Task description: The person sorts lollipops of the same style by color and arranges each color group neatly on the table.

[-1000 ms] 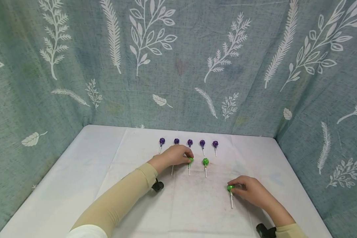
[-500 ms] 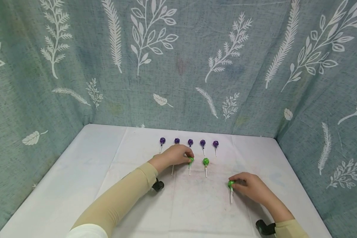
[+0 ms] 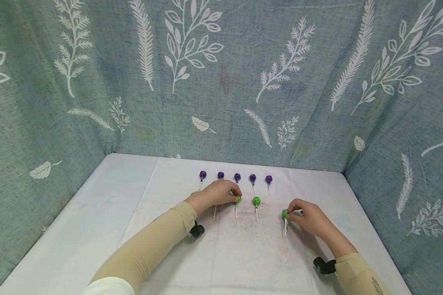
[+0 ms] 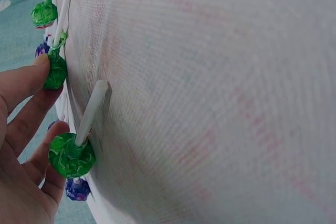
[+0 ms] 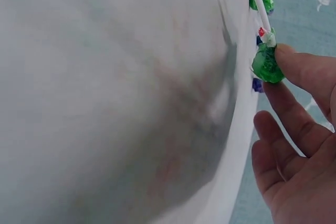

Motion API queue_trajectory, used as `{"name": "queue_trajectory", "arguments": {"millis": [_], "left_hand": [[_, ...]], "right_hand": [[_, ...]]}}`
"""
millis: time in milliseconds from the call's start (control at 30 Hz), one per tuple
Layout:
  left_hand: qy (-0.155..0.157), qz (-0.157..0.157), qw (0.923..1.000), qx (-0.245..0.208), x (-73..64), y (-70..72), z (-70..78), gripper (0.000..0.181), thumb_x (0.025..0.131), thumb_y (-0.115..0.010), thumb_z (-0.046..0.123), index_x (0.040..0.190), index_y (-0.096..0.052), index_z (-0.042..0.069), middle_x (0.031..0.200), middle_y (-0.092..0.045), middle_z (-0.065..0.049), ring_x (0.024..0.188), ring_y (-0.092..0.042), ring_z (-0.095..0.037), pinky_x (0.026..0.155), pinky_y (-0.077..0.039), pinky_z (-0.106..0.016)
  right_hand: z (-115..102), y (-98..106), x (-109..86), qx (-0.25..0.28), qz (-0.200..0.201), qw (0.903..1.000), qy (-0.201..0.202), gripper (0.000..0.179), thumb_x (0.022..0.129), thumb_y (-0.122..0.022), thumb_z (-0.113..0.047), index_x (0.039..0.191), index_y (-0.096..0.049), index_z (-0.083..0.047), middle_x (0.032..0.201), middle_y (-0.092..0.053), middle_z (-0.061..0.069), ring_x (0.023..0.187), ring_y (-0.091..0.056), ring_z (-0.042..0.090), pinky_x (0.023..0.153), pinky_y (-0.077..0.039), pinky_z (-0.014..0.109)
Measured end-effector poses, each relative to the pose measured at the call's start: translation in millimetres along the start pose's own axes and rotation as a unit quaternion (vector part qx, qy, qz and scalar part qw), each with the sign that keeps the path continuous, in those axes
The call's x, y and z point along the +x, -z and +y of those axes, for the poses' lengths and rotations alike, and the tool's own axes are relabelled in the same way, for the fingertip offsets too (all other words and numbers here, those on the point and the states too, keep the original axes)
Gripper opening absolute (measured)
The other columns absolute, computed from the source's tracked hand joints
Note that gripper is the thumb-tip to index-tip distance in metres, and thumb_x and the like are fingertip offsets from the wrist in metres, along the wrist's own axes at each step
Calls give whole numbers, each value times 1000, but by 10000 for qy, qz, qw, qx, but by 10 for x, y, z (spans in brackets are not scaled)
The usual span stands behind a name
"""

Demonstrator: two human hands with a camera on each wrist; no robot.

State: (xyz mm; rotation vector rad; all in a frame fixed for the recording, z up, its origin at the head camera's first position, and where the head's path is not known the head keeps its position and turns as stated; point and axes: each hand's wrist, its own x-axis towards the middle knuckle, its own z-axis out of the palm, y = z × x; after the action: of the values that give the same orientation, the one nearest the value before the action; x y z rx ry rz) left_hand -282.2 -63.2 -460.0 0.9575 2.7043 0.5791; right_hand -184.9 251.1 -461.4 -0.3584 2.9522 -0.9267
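My left hand [image 3: 218, 192] pinches the head of a green lollipop [image 4: 55, 72] between thumb and index finger, its stick [image 3: 236, 211] lying toward me. Beside the palm in the left wrist view is another green lollipop [image 4: 72, 156]; in the head view the hand covers its head and its stick shows. Farther right my right hand [image 3: 310, 217] pinches a green lollipop [image 5: 268, 64] by its wrapped head, the other fingers loosely bent. A green lollipop [image 3: 256, 201] lies between the two hands, touched by neither.
Behind the hands, several purple lollipops [image 3: 252, 178] form a row, heads toward the back; the left hand partly hides some sticks. A white cloth [image 3: 243, 258] covers the table. Grey-green patterned curtains [image 3: 225, 82] stand at the back and sides.
My right hand has carried its green lollipop away from me, up toward the level of the other green ones. My left hand stays in place, still pinching its lollipop.
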Motion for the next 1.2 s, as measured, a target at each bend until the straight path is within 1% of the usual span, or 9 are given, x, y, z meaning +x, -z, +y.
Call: {"name": "queue_trajectory", "arguments": {"millis": [200,300,433,667,900,1067,1200], "left_hand": [[1,-9,10000,-16,-3,5,7,13,83,-65,32,97,-66,32,94,-60,18,92,-55,-6,83,-44,-31],[-26,-6,10000,-29,-2,8,3,13,84,-65,32,97,-66,32,93,-60,18,92,-55,-6,83,-44,-31],[-53,15,10000,-1,0,1,-8,13,84,-64,32,96,-66,33,93,-59,19,92,-55,-6,82,-44,-30],[8,39,10000,72,10,-23,-20,12,84,-64,33,95,-65,34,92,-59,21,91,-54,-3,82,-44,-29],[-34,29,10000,74,5,-19,9,12,84,-64,33,96,-65,34,93,-59,20,92,-55,-4,84,-44,-30],[-28,30,9998,172,-13,-2,36,14,84,-63,33,98,-66,33,95,-60,19,95,-55,-7,85,-43,-32],[-86,80,9995,305,-32,0,34,19,85,-63,33,104,-66,31,98,-61,18,96,-55,-8,86,-43,-32]], "right_hand": [[-71,1,194,-79,-111,9999,-8,14,81,-68,-26,82,-55,-21,95,-61,-6,95,-56,19,81,-44,43],[-111,0,294,-179,-166,9997,17,15,81,-69,-26,81,-55,-21,94,-60,-6,90,-56,17,74,-46,39],[-153,-19,413,-320,-229,9991,143,16,80,-69,-27,81,-54,-22,93,-59,-7,85,-55,14,65,-44,33],[-195,-104,568,-191,-353,9991,155,18,80,-70,-24,79,-53,-20,91,-60,-6,84,-54,14,65,-42,32],[-172,-194,629,-18,-494,9988,7,16,80,-70,-21,80,-54,-19,87,-59,-6,77,-51,15,60,-42,30],[-179,-219,628,-21,-516,9987,2,12,80,-69,-19,83,-57,-20,85,-59,-8,83,-54,13,63,-45,30],[-198,-226,628,-49,-566,9984,-32,10,82,-68,-20,88,-60,-21,86,-58,-9,88,-55,13,67,-46,32]]}}
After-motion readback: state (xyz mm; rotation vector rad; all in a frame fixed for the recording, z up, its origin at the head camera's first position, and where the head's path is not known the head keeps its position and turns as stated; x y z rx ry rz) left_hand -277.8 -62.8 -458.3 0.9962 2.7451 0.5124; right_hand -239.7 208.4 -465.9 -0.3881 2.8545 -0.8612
